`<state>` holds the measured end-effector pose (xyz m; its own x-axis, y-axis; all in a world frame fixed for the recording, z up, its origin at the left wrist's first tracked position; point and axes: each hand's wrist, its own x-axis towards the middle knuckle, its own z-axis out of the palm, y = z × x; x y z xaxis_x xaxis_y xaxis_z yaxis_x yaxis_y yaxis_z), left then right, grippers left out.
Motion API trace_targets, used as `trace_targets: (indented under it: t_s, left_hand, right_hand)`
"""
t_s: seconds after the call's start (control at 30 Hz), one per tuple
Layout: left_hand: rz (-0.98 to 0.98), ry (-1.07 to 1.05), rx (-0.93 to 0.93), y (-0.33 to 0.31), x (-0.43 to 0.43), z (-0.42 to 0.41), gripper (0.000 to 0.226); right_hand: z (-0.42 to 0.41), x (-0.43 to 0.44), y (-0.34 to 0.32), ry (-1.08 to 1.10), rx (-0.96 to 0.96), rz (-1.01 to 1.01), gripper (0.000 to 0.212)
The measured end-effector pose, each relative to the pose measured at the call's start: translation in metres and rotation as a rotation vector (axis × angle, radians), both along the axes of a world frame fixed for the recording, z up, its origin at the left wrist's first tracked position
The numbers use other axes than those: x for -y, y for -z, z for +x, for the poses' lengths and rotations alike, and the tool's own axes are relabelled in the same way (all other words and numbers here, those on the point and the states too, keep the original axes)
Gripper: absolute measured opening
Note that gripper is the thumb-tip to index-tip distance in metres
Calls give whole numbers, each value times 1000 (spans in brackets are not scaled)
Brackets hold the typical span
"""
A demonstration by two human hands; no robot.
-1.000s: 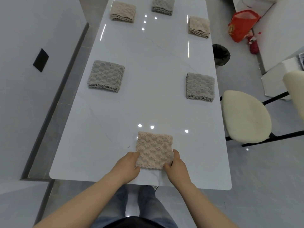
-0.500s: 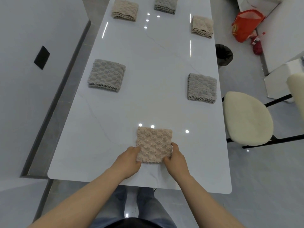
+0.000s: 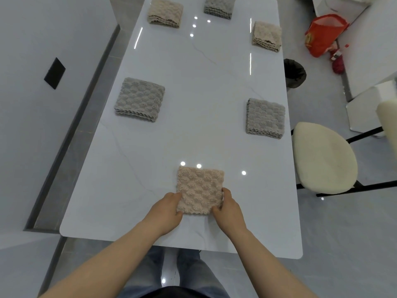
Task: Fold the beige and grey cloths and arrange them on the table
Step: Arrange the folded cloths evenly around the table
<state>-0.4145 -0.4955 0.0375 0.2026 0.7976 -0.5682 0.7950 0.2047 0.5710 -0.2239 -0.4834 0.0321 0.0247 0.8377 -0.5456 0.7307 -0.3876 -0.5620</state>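
A folded beige cloth (image 3: 199, 188) lies flat near the front edge of the white table (image 3: 193, 93). My left hand (image 3: 166, 209) grips its near left corner and my right hand (image 3: 228, 208) grips its near right corner. Folded grey cloths lie at mid left (image 3: 139, 99), mid right (image 3: 266, 118) and the far end (image 3: 218, 6). Two more folded beige cloths sit at the far left (image 3: 165, 12) and far right (image 3: 267, 35).
A cream-seated chair (image 3: 322, 155) stands right of the table. A black bin (image 3: 294, 72) and a red bag (image 3: 323, 33) are on the floor beyond it. A wall with a black plate (image 3: 54, 73) runs along the left.
The beige cloth and both hands have slid a little away from the table's front edge. The grip is unchanged.
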Motion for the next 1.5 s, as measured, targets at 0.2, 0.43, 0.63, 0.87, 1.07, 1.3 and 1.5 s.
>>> trace_targets:
  t_s: [0.2,0.43,0.63,0.87,1.07,1.3,1.5]
  left_hand:
    - [2,17,-2,1,0,1,51]
    - [2,35,-3,1,-1,8,49]
    - [6,31,-7,2,2,8,46]
    - [2,39,-15,-1,4,7,45]
    - [-1,44,-28,-4,5,6,45]
    - [39,41,-54,-11,6,3,47]
    - [141,162,-185,-24,3,-17,51]
  right_hand:
    - [2,3,0,21,3,8,39]
    - [8,6,1,61,14,10,37]
    - [7,7,3,59,21,5,36]
    - [5,9,4,44,56,-5,35]
    - [3,11,3,28,64,-7,37]
    - [4,13,-10,-67,287,59,32]
    - [5,10,-34,-340,440,182,26]
